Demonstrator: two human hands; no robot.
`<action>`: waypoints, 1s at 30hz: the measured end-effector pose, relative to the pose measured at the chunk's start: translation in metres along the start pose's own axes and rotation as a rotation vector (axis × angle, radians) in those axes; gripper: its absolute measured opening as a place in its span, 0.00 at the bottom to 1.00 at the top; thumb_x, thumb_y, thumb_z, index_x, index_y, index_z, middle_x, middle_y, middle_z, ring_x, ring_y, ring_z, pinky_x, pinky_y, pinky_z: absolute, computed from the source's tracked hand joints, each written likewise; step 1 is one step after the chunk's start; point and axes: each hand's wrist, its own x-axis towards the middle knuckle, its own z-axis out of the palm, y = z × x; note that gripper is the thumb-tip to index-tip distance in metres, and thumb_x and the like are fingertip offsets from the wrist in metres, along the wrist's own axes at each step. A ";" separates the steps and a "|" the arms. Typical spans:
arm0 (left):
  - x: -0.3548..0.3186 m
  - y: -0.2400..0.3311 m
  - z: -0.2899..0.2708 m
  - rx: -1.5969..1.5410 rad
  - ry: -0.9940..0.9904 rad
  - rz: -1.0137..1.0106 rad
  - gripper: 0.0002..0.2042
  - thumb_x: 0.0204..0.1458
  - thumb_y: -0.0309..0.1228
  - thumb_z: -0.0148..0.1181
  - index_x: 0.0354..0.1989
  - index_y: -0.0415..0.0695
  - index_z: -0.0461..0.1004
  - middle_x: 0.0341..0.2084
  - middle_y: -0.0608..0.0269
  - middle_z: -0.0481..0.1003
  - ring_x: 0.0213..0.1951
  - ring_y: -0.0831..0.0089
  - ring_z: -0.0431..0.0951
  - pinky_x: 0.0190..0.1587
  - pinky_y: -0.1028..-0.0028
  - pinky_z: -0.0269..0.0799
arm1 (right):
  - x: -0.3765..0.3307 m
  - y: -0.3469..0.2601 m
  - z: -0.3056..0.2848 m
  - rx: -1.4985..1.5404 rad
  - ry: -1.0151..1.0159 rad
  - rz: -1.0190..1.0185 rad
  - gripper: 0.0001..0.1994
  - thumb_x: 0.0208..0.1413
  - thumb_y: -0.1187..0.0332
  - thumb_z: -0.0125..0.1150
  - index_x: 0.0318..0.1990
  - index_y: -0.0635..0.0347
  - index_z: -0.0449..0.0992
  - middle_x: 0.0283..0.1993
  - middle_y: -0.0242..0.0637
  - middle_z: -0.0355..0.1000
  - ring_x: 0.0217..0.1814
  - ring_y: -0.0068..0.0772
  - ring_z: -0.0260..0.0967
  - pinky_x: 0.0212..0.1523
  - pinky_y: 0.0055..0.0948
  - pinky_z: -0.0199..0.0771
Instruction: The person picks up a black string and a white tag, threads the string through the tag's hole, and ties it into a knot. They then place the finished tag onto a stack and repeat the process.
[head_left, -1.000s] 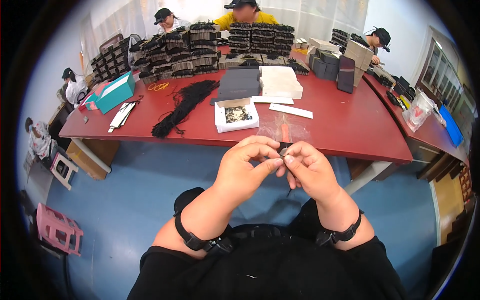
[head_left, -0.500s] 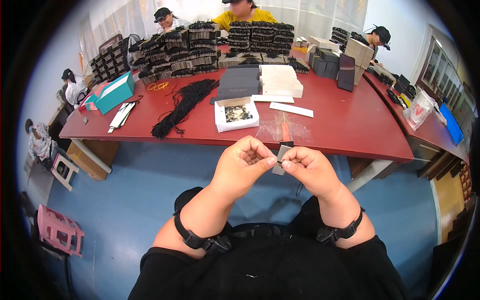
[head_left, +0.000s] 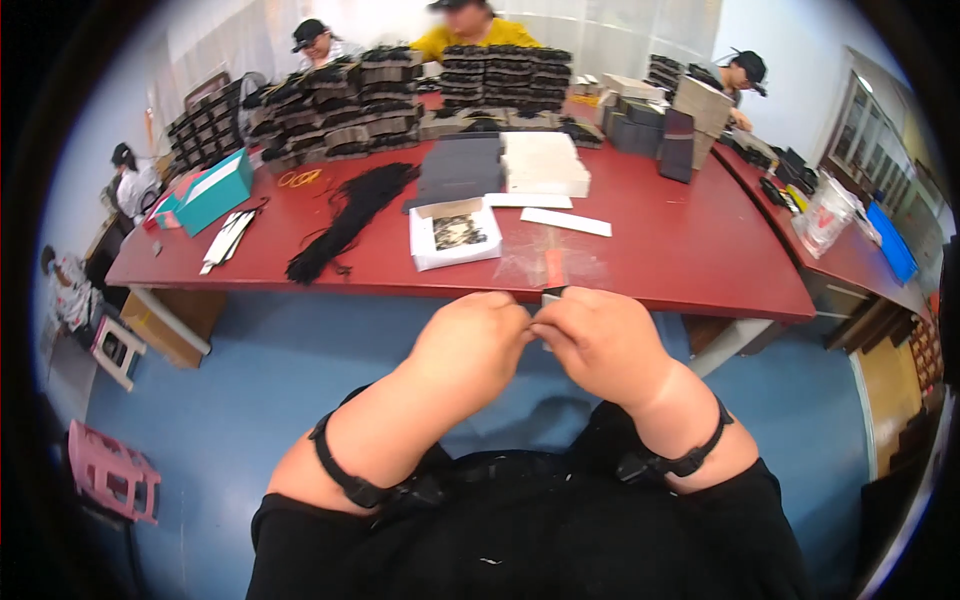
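Note:
My left hand [head_left: 475, 340] and my right hand [head_left: 600, 340] meet at the fingertips just before the table's front edge. Both are closed in a pinch; the thin black cord seen between them half a second ago is now hidden by the fingers. Behind my right fingers, a grey card [head_left: 550, 298] with a black top end shows at the table edge, mostly covered. An orange strip [head_left: 555, 267] lies under clear film on the table, in line with it. A white box [head_left: 455, 262] of small black and pale pieces stands beyond my left hand.
The red table [head_left: 690, 250] carries a black cord bundle [head_left: 350, 220], dark card stacks [head_left: 460, 170], cream card stacks [head_left: 545, 165], white strips [head_left: 565, 222] and a teal box [head_left: 213, 192]. Tall corded-tag piles [head_left: 505, 80] line the back. Several people sit around. A pink stool [head_left: 112, 472] stands left.
My fingertips have drawn closer together, and the backs of my hands have turned up, covering the black piece and most of the grey card. The whole view has shifted slightly.

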 end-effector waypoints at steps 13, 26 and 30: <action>0.025 0.005 0.026 -1.784 0.618 -0.304 0.06 0.51 0.31 0.61 0.29 0.42 0.74 0.30 0.68 0.67 0.35 0.76 0.67 0.37 0.77 0.68 | 0.018 -0.016 0.036 0.512 0.613 -0.014 0.07 0.51 0.72 0.62 0.38 0.63 0.76 0.20 0.32 0.64 0.20 0.24 0.59 0.22 0.22 0.59; 0.020 0.007 0.041 -1.214 0.594 -0.141 0.05 0.45 0.17 0.62 0.30 0.38 0.73 0.28 0.64 0.71 0.32 0.78 0.70 0.33 0.80 0.67 | -0.001 -0.005 0.025 1.735 0.387 0.629 0.05 0.55 0.71 0.58 0.36 0.61 0.75 0.22 0.24 0.63 0.19 0.12 0.53 0.18 0.13 0.50; 0.009 0.014 0.027 -1.608 0.400 -0.298 0.05 0.48 0.18 0.60 0.34 0.38 0.73 0.30 0.64 0.74 0.34 0.78 0.73 0.38 0.79 0.69 | -0.006 0.000 0.018 0.936 0.458 0.163 0.03 0.51 0.75 0.62 0.33 0.64 0.77 0.21 0.27 0.64 0.21 0.15 0.58 0.21 0.16 0.57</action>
